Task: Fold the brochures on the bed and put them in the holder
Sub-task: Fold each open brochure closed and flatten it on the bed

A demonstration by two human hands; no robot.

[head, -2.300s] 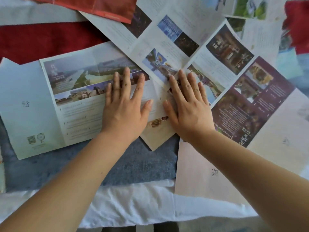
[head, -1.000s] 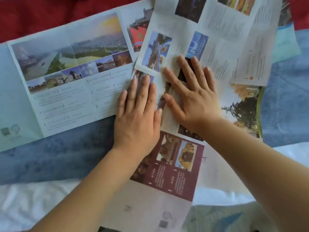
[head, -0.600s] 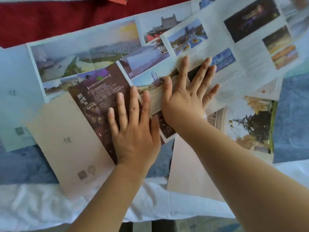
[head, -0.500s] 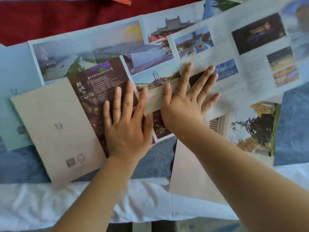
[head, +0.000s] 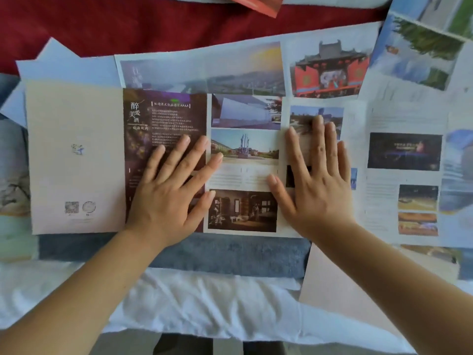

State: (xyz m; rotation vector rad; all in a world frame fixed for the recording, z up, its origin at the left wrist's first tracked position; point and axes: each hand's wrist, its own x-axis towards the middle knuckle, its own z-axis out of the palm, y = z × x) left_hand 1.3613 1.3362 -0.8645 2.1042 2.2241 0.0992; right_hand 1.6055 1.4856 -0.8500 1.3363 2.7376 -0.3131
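Two flat hands press an unfolded brochure on a bed strewn with paper.

The bed shows a dark red blanket (head: 128,19) at the top, a grey-blue towel strip (head: 230,252) and a crumpled white sheet (head: 204,303) near the edge. The unfolded three-panel brochure with beige, maroon and photo panels (head: 76,155) lies square on the towel. The left hand (head: 171,193), fingers spread, presses its maroon panel; the right hand (head: 317,185), fingers close together, presses the overlapping white photo brochure (head: 404,155) beside it. A landscape-photo brochure (head: 204,70) lies underneath, an orange-red leaflet (head: 256,3) above.
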